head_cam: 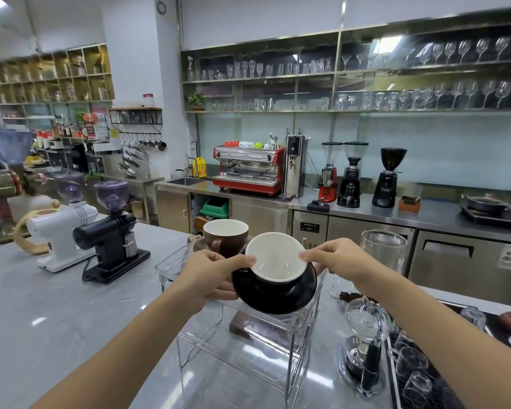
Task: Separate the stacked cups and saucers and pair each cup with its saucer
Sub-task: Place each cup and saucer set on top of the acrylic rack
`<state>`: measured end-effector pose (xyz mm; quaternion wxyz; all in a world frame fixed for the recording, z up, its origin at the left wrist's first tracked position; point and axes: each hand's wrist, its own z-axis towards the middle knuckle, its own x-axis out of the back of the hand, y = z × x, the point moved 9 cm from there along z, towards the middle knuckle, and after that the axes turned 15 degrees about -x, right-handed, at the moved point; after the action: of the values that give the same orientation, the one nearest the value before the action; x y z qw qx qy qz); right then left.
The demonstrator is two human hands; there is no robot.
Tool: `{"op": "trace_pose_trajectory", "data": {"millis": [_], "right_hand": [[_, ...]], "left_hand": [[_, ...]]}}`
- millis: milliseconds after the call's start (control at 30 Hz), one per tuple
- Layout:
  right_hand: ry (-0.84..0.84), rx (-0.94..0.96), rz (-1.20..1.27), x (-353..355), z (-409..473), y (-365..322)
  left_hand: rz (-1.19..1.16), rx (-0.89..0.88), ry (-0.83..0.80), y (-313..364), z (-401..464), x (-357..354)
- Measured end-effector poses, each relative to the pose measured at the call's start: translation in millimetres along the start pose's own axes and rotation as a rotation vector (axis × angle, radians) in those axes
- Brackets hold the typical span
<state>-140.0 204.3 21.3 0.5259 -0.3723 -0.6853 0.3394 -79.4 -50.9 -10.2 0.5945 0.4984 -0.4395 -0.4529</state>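
Surroundings: clear acrylic stand on the grey counter; black grinder at 9 o'clock, siphon brewer at 4 o'clock.
Brown cup: on its saucer, 11 o'clock of the black cup.
Black cup: white inside, tilted on black saucer, held above the stand.
Hands: left hand grips saucer edge; right hand pinches cup rim.

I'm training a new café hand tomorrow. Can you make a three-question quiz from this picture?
1. True or false: the black cup with white inside sits on the glossy black saucer.
2. The brown ceramic cup stands: A) on the clear acrylic stand, B) by the red espresso machine.
3. Which hand's grip is on the saucer?

Key: 1 true; 2 A; 3 left hand; right hand touches the cup's rim.
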Motion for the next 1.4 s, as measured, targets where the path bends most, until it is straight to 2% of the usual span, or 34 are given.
{"op": "trace_pose_trajectory", "data": {"millis": [400, 933, 1233, 1400], "right_hand": [[-0.048, -0.022, -0.322, -3, 27, -5], [-0.059, -0.04, -0.395, -6, 35, -4], [0.01, -0.01, -0.386, 0, 33, -6], [0.116, 0.064, -0.309, 10, 20, -14]], "left_hand": [[0.208, 0.034, -0.09, 0, 18, 1], [0.366, 0.031, -0.183, 4, 28, -3], [0.583, -0.068, -0.117, 12, 33, 9], [0.616, -0.216, -0.012, 29, 29, 16]]}}
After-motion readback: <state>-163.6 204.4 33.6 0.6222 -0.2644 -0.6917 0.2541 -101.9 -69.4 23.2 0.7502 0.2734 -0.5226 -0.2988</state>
